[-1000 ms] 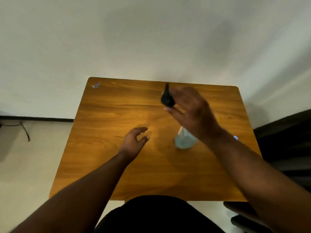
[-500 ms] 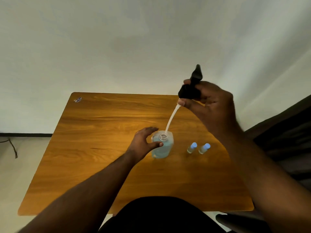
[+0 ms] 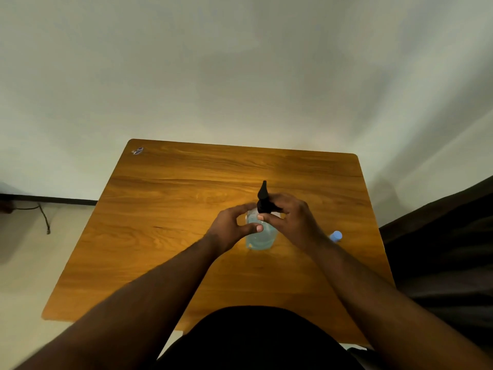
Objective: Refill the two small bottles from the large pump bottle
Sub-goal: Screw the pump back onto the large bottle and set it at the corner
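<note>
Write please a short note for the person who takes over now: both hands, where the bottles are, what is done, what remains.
Left hand: grips the large bottle, upright mid-table.
Right hand: holds the black pump head at the bottle's neck.
One small bottle, blue cap on, stands to the right; the second is hidden behind the right arm.
Done: whether any small bottle is filled, I cannot tell.
Left: open the small bottles, fill both, cap them.

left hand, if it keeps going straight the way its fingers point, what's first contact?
Likely the large pump bottle: the left hand points right with fingers curled at the bottle's shoulder, apparently touching already. Beyond it sits the right hand on the black pump head. Depth unclear.
</note>
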`<state>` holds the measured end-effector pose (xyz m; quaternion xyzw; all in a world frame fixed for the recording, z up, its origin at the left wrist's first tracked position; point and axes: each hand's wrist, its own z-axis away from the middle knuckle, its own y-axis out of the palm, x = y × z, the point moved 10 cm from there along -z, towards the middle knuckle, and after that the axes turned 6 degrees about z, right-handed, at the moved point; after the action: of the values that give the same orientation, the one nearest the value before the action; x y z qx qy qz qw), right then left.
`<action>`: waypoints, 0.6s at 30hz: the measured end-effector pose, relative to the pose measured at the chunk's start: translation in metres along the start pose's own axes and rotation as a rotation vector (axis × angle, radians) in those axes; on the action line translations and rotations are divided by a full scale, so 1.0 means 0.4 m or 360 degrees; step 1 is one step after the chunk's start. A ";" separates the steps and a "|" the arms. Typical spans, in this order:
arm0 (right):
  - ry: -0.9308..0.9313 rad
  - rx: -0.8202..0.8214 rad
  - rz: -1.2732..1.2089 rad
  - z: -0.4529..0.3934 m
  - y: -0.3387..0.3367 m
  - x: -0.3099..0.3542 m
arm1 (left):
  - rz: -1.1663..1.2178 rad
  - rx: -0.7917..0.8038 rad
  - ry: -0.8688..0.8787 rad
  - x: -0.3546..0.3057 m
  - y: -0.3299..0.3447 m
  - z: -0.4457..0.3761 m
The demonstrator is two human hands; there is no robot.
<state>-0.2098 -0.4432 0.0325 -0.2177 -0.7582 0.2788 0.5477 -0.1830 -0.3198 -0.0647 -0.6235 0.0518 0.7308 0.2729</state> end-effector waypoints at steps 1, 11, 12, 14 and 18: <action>0.0010 -0.0006 0.0037 0.000 0.001 -0.006 | 0.0001 0.0014 -0.0011 0.000 0.000 -0.001; 0.0224 0.0042 0.0017 0.012 0.034 -0.074 | -0.0043 0.0040 -0.0071 0.014 -0.003 -0.011; 0.0217 0.0022 0.0026 0.012 0.035 -0.075 | -0.0046 0.0034 -0.0064 0.012 -0.003 -0.012; 0.0210 -0.0006 0.0033 0.014 0.033 -0.076 | -0.0051 0.0043 -0.0064 0.010 0.003 -0.010; 0.0160 0.0056 0.0083 0.011 0.042 -0.071 | -0.0105 0.0067 -0.0059 0.011 0.008 -0.011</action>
<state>-0.2050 -0.4493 0.0002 -0.2416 -0.7187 0.2949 0.5814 -0.1810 -0.3228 -0.0706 -0.6052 0.0415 0.7317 0.3108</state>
